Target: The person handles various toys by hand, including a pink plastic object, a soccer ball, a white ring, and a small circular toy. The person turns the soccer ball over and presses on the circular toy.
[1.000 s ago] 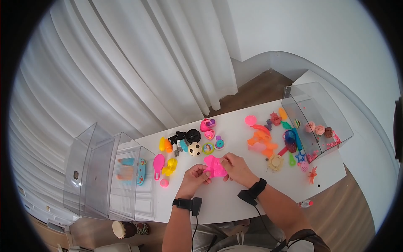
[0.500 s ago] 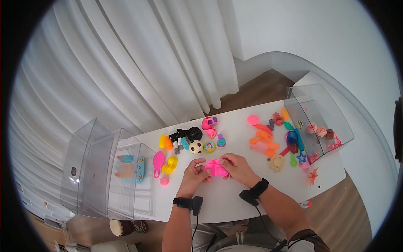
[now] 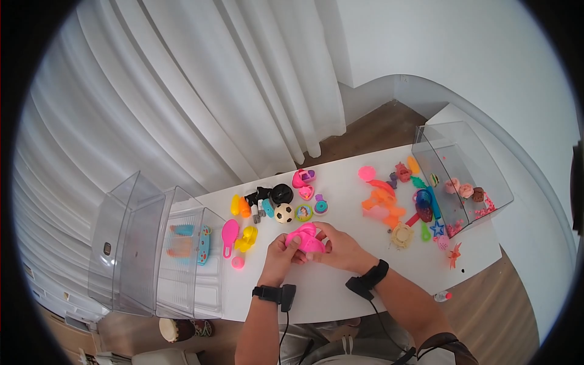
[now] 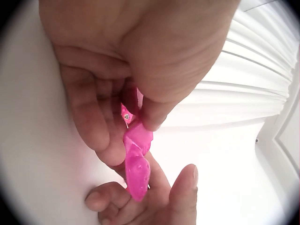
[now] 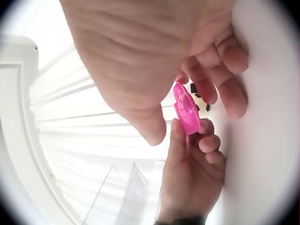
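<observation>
A bright pink moulded plastic toy piece with rounded lobes (image 3: 309,238) is held up over the front of the white table. My left hand (image 3: 280,258) pinches one end between thumb and fingers; that grip shows plainly in the right wrist view, where the pink piece (image 5: 189,115) stands edge-on. My right hand (image 3: 342,248) is at its other end, thumb spread away and fingers loosely bent behind it. In the left wrist view the piece's free lobe (image 4: 138,177) lies in front of the right fingers. Its exact kind I cannot tell.
Left of the hands lie a pink toy hand mirror (image 3: 230,233), a yellow toy (image 3: 246,239) and a pink ball (image 3: 238,262). Beyond them is a toy football (image 3: 283,213). Clear bins (image 3: 135,255) stand left; another clear bin (image 3: 465,137) stands right, beside several toys including a blue star (image 3: 437,228).
The pink piece was gripped by both hands and has been turned over between them. My right fingers have loosened and spread, while the left hand keeps its pinch.
</observation>
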Action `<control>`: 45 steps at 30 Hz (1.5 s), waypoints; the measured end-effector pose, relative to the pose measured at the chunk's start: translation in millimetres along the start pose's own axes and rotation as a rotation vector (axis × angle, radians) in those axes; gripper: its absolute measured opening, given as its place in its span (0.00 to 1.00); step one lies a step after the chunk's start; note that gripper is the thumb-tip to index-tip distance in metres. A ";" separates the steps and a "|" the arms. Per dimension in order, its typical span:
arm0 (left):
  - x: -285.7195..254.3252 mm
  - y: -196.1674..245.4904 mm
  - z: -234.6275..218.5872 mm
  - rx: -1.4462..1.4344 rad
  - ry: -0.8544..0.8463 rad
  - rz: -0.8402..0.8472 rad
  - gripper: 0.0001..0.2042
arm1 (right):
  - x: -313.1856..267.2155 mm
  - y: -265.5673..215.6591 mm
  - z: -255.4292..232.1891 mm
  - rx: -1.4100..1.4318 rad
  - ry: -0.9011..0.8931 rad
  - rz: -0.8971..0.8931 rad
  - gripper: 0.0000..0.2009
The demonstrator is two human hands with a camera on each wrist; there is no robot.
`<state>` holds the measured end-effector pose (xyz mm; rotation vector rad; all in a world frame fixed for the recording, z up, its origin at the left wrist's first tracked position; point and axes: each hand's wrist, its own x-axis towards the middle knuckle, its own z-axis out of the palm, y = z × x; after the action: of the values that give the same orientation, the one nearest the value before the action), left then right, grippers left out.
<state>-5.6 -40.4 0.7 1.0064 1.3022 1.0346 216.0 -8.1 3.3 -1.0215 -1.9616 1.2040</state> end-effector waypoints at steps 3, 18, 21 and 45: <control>-0.9 0.6 2.3 -0.007 -0.014 0.013 0.17 | 2.1 8.5 5.5 -0.054 0.017 0.002 0.41; -2.4 5.7 -5.3 0.070 -0.170 -0.050 0.22 | 4.4 15.6 10.8 -0.093 0.277 -0.245 0.20; -1.3 3.9 -8.6 0.041 -0.187 -0.053 0.22 | -1.6 3.4 9.4 -0.093 0.262 -0.126 0.20; 0.5 -1.8 -3.9 0.024 0.016 0.010 0.13 | 4.6 11.3 -6.5 0.481 -0.114 0.107 0.15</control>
<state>-9.4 -40.4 -1.3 1.0259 1.3264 1.0383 222.2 1.9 -3.9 -0.8251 -1.5915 1.7190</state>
